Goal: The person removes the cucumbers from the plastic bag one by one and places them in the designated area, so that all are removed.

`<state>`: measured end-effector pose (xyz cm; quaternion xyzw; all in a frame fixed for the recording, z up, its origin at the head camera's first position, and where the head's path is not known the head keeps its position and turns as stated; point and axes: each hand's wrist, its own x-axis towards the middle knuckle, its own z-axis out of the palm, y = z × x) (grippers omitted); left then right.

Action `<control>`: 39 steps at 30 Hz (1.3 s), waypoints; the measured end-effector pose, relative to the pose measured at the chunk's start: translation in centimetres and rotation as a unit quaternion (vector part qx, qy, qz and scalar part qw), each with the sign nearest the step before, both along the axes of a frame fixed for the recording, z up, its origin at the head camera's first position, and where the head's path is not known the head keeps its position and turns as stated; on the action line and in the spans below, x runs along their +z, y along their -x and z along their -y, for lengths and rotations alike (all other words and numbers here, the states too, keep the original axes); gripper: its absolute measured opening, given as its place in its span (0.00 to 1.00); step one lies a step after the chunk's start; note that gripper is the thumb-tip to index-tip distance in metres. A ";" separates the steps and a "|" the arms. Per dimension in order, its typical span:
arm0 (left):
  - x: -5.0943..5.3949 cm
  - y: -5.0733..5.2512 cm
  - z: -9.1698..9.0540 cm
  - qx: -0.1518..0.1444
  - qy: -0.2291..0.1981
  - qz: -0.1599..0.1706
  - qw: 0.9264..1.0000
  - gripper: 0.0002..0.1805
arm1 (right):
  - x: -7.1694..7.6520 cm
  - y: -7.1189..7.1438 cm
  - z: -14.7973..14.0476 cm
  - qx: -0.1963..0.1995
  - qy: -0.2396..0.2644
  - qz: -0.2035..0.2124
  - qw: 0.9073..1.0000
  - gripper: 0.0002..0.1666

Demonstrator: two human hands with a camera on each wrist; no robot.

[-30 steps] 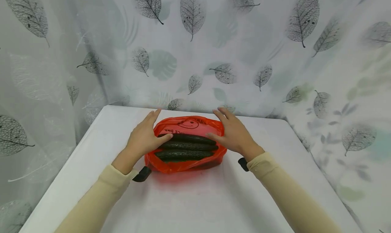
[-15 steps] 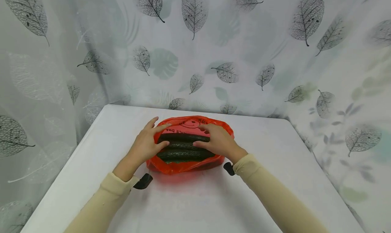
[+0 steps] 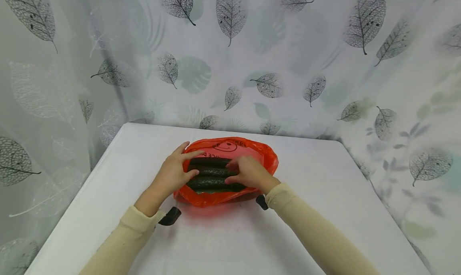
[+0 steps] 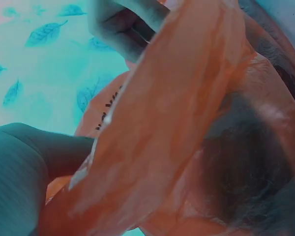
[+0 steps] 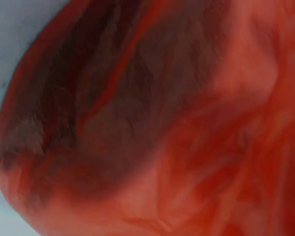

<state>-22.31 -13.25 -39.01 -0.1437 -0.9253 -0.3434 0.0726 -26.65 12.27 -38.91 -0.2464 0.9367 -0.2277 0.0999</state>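
Observation:
A red plastic bag (image 3: 205,201) with a printed smiling face lies with its mouth open towards me. Several dark green cucumbers (image 3: 210,173) lie side by side inside. My left hand (image 3: 172,174) is at the bag's left rim, fingers spread, thumb reaching over the cucumbers' left ends. My right hand (image 3: 252,173) reaches into the mouth from the right; its bent, blurred fingers and thumb are apart over the cucumbers, and contact is unclear. In the right wrist view, the bag (image 5: 211,162) fills most of the picture. The bag film (image 4: 162,113) hides much of the left wrist view.
A white table (image 3: 317,167) bears the bag near its far edge. Behind and beside it hangs a pale curtain (image 3: 230,67) with a leaf print. A dark wrist-worn piece (image 3: 169,216) juts out under my left cuff.
My right hand has come from the bag's right rim leftward over the cucumbers, its fingers bending downward. My left hand has shifted slightly, its index finger now over the rim.

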 end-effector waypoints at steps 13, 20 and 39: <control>-0.2 0.3 -0.4 0.012 0.002 0.004 1.000 0.38 | -2.0 0.1 0.0 -0.014 0.035 0.055 0.998 0.27; 0.0 0.3 -0.5 0.005 -0.003 0.016 1.000 0.41 | -2.7 0.1 0.2 -0.035 0.032 0.064 0.997 0.26; -0.2 0.3 -0.3 0.010 -0.021 0.054 0.998 0.43 | -3.2 -0.6 1.9 -0.034 -0.020 0.058 0.998 0.22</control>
